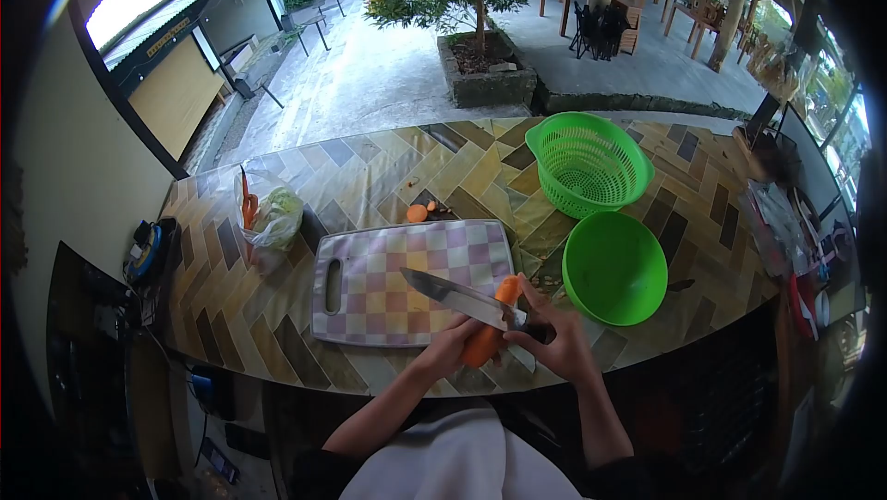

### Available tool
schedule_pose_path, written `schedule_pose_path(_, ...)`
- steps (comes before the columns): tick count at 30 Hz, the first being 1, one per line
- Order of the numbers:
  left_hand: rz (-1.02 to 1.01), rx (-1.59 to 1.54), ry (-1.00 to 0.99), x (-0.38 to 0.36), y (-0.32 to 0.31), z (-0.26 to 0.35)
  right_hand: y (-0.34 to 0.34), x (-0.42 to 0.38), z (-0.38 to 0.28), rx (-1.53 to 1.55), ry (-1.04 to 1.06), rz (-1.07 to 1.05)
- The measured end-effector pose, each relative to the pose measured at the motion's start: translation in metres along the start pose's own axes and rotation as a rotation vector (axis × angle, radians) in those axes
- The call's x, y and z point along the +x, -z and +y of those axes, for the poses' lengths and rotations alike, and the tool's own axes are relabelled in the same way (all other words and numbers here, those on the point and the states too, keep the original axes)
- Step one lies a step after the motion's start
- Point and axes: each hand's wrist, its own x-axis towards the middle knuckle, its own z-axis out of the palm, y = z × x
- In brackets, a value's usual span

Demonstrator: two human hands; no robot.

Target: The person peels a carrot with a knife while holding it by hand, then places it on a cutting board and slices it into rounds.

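My left hand point(453, 345) grips the lower end of an orange carrot point(494, 320), held tilted over the near right corner of a checked cutting board point(388, 283). A kitchen knife point(457, 297) is in my right hand point(559, 343), its blade pointing left across the carrot and over the board. A few cut carrot pieces point(420, 213) lie on the counter just beyond the board.
A green colander point(591, 163) and a green bowl point(614, 269) stand to the right of the board. A plastic bag with vegetables point(268, 218) lies to the left. The tiled counter point(388, 167) ends at a near edge by my body; clutter sits at far right.
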Motion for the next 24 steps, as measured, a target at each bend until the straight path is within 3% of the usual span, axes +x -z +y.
schedule_pose_path(8,-0.068,0.209,-0.019,-0.005,-0.02,-0.005,0.003,-0.012,0.008,-0.073,0.019,0.131)
schedule_pose_path(11,-0.035,0.377,-0.13,-0.009,-0.033,-0.004,0.004,-0.015,0.017,-0.041,0.079,0.204)
schedule_pose_path(13,-0.092,0.309,-0.078,-0.008,-0.036,-0.006,0.004,-0.013,0.027,0.009,0.166,0.267)
schedule_pose_path(19,-0.021,-0.163,-0.058,0.009,-0.037,-0.019,0.004,-0.023,0.052,0.374,-0.197,0.257)
schedule_pose_path(22,0.089,-0.19,-0.06,0.016,-0.034,-0.024,0.011,-0.032,0.048,0.26,-0.11,0.226)
schedule_pose_path(24,0.128,-0.138,-0.054,0.018,-0.033,-0.024,0.02,-0.037,0.033,0.015,-0.015,0.098)
